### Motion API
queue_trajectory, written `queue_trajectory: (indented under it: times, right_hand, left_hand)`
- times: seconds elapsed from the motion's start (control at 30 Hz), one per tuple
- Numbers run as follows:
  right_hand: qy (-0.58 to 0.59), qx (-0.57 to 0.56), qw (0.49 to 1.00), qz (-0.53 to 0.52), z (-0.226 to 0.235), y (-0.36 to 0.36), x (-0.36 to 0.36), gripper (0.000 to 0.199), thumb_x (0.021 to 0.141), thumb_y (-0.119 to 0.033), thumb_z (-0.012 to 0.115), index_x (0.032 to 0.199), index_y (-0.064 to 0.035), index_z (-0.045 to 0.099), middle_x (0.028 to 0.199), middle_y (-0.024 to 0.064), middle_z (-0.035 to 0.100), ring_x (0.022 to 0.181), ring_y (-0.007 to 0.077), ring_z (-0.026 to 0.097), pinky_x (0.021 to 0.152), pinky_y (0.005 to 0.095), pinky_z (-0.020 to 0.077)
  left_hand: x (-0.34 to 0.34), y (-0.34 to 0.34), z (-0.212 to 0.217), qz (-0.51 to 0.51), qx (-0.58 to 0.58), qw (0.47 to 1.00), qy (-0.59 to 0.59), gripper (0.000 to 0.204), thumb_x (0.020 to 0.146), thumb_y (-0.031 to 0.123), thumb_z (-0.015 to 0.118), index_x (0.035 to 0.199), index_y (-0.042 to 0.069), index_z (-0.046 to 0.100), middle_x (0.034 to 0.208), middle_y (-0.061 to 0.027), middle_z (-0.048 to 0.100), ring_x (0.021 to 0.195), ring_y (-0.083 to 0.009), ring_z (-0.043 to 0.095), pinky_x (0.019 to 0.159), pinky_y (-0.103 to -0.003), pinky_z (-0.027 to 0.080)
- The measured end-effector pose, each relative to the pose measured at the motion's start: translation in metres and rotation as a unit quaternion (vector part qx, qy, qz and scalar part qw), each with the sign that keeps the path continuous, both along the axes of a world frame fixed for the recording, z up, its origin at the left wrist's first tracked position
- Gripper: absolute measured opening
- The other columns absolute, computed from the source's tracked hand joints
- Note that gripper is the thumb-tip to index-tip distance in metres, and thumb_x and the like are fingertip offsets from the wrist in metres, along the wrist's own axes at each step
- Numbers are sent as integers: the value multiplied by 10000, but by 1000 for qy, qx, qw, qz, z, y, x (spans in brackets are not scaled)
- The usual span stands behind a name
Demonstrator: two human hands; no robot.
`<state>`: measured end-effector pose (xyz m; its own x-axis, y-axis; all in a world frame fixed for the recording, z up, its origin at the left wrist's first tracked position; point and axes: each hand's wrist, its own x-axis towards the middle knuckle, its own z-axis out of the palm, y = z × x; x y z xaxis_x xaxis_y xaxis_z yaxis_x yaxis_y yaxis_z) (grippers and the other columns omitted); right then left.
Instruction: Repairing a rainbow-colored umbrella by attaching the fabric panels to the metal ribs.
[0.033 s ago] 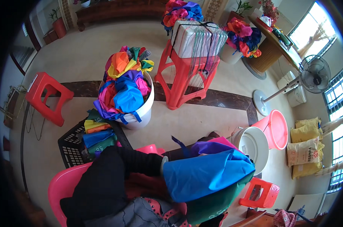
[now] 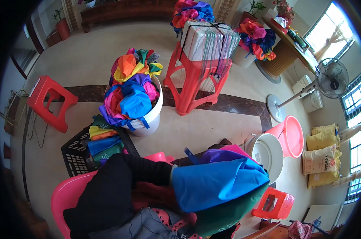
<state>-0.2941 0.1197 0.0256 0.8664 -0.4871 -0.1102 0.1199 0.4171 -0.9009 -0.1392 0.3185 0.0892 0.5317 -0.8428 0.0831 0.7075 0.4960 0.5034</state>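
Observation:
My left arm, in a black sleeve (image 2: 140, 171), reaches to the right across my lap. The hand itself is hidden behind a large blue fabric piece (image 2: 216, 185) that lies over my lap. I cannot tell whether it grips the cloth. Purple and pink fabric (image 2: 224, 153) shows above the blue piece, and dark green fabric (image 2: 228, 217) hangs below it. My right hand is not visible anywhere.
A white bucket (image 2: 154, 115) heaped with colourful fabric stands ahead, with a black crate (image 2: 75, 153) of folded pieces beside it. To the right are a white bucket (image 2: 268, 153) and a pink tub (image 2: 292, 135). Red stools (image 2: 49, 101) (image 2: 196, 83) (image 2: 274, 203) and a fan (image 2: 331, 77) stand around.

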Motion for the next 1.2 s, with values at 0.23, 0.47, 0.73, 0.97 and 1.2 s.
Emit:
queue_trajectory:
  times: [0.23, 0.47, 0.73, 0.97, 1.2]
  right_hand:
    - [69, 168, 983, 26, 28, 16, 25, 313, 906, -327, 401, 1088, -79, 458, 984, 68, 567, 839, 194, 559, 733, 336, 472]
    - [4, 90, 995, -52, 53, 53, 32, 365, 892, -346, 418, 1127, -69, 448, 1041, 79, 545, 935, 238, 523, 800, 384, 444]
    - [-62, -48, 997, -16, 52, -11, 7, 376, 885, -302, 452, 1163, -48, 452, 1059, 93, 536, 946, 237, 510, 803, 371, 443]
    - [-103, -113, 988, 21, 94, 34, 143, 336, 888, -228, 485, 1161, -33, 476, 968, 94, 564, 805, 194, 541, 705, 300, 484]
    - [-33, -128, 987, 87, 39, -15, 172, 272, 878, -144, 509, 1124, -27, 505, 876, 55, 571, 671, 124, 523, 631, 255, 481]
  left_hand:
    - [2, -12, 13, -51, -56, 990, 116, 408, 866, 226, 537, 1209, 19, 457, 1070, -84, 578, 997, -179, 553, 862, -305, 427]
    - [65, 19, -1, 135, 271, 930, -208, 501, 845, 234, 581, 1261, 10, 413, 1277, -131, 442, 1168, -202, 421, 975, -306, 338]
    - [22, -7, -12, 14, 185, 856, -483, 548, 691, 290, 691, 1130, 53, 463, 934, -190, 596, 861, -308, 594, 758, -393, 450]
    - [99, 62, 54, 161, 354, 633, -669, 585, 531, 212, 745, 1037, 35, 512, 799, -188, 594, 761, -341, 592, 719, -400, 461]
    - [129, 277, 75, 310, 507, 485, -641, 547, 631, 227, 735, 1113, 79, 526, 982, -143, 603, 911, -246, 586, 807, -350, 456]
